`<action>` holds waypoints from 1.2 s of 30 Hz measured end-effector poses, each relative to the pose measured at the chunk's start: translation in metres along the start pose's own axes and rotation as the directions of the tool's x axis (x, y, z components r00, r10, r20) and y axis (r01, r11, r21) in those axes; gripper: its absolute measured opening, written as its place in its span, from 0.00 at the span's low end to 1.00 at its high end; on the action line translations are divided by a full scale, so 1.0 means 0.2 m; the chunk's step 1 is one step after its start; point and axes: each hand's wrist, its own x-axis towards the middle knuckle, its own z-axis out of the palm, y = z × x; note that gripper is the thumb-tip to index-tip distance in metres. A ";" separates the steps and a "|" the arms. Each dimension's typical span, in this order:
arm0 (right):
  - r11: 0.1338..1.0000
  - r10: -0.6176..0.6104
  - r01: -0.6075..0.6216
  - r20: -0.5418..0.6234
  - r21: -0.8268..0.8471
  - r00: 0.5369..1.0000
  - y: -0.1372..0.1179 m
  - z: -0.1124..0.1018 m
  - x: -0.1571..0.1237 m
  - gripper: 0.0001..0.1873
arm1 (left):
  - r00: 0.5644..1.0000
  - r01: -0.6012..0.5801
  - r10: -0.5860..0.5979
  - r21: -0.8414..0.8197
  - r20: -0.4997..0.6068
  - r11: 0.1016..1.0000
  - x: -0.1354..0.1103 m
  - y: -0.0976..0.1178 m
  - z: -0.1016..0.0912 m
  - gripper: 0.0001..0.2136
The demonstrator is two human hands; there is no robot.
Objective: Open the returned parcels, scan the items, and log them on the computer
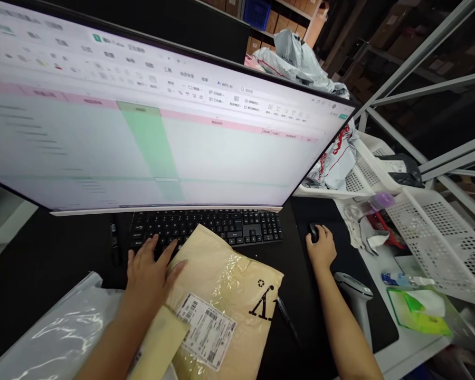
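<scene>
Looks like the on-screen step right now: a spreadsheet [221,153] up on the monitor [166,209], just behind the keyboard [261,227], with one column [154,142] shaded green and one cell [167,180] outlined in it. Too blurry to read most of the entries, sadly.

Left hand [148,269] down at the left end of the keyboard, fingers loosely spread over the keys, gripping nothing, thumb out over the edge of the tan paper mailer [249,295]. Can't tell about actual key presses. Right hand [322,245] off to the right of the keyboard, curled partway closed over a black mouse [313,232] on a mouse pad [320,208].

As for that mailer: lying in front of the keyboard, top corner right over some of the keys, shipping label [209,330] face up. Handheld barcode scanner [354,287] nearer than the keyboard and off to its right, no hand on it.

For the next move, at a guess: a careful cell selection with the mouse, or typing around that mailer corner. Worth sliding the corner off the keys first, so as not to bump any by accident. For a scan, one free hand needed.
</scene>
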 end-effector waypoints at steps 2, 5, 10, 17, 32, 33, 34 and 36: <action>1.000 0.003 -0.003 0.009 -0.009 1.000 0.00 -0.01 0.00 0.23 | 1.000 0.004 -0.004 0.001 0.006 1.000 0.00 0.00 0.00 0.29; 1.000 0.001 0.000 0.012 -0.016 1.000 0.00 -0.01 0.00 0.22 | 1.000 0.011 -0.011 -0.002 0.011 1.000 0.00 0.00 0.00 0.28; 1.000 -0.002 0.002 0.012 -0.024 1.000 0.00 -0.01 0.00 0.21 | 1.000 0.024 -0.024 -0.013 0.016 1.000 0.00 0.00 0.00 0.27; 0.999 -0.002 0.003 0.005 -0.041 1.000 -0.01 -0.01 0.00 0.21 | 1.000 0.022 -0.021 -0.022 0.017 1.000 0.00 0.00 0.00 0.27; 0.998 -0.020 0.021 0.008 -0.058 1.000 0.00 0.00 0.00 0.23 | 0.998 0.042 -0.040 -0.050 0.038 0.998 0.00 0.02 -0.03 0.26; 0.998 -0.023 0.023 0.009 -0.058 1.000 0.00 0.00 0.00 0.23 | 0.998 0.041 -0.039 -0.049 0.039 0.998 0.00 0.02 -0.03 0.26; 0.998 -0.025 0.026 0.010 -0.057 1.000 0.00 0.00 0.00 0.23 | 0.998 0.039 -0.037 -0.047 0.041 0.998 0.00 0.02 -0.03 0.27; 0.998 -0.027 0.028 0.012 -0.051 1.000 -0.01 0.00 0.00 0.23 | 0.999 0.033 -0.031 -0.041 0.044 0.999 0.00 0.02 -0.03 0.27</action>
